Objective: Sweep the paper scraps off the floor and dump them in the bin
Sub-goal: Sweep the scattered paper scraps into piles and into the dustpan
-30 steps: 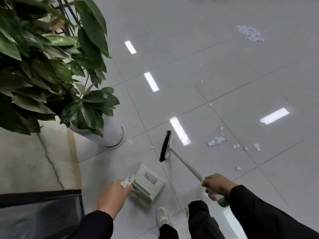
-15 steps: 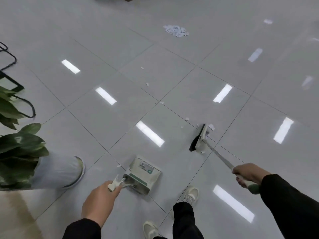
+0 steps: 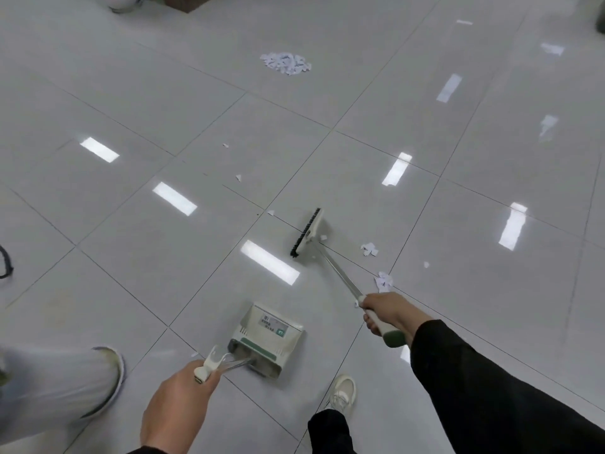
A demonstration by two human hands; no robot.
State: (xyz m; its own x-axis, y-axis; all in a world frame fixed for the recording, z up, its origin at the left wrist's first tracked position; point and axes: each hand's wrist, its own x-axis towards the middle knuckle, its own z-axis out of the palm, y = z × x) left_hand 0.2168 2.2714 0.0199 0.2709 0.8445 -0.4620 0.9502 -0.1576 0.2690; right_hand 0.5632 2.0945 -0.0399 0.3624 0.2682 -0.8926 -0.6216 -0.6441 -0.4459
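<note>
My right hand (image 3: 388,309) grips the white and green handle of a broom (image 3: 307,232) whose black bristles sit on the grey tiled floor ahead of me. My left hand (image 3: 178,406) holds the handle of a white dustpan (image 3: 266,339) with a green stripe, hanging low over the floor. Loose paper scraps (image 3: 370,250) lie to the right of the broom head, with more scraps (image 3: 383,280) near the shaft. A larger pile of scraps (image 3: 285,63) lies far ahead. Single bits (image 3: 238,177) dot the tiles between. No bin is in view.
A white plant pot (image 3: 59,385) stands at the lower left edge. My shoe (image 3: 342,391) and dark trouser leg are below the dustpan. A black cable loop (image 3: 6,262) shows at the left edge. A white object (image 3: 119,1) and brown furniture sit at the top.
The view has swung right, away from the plant and the dark bin. The broom head has moved forward and right, toward the scattered scraps. Both hands kept their hold.
</note>
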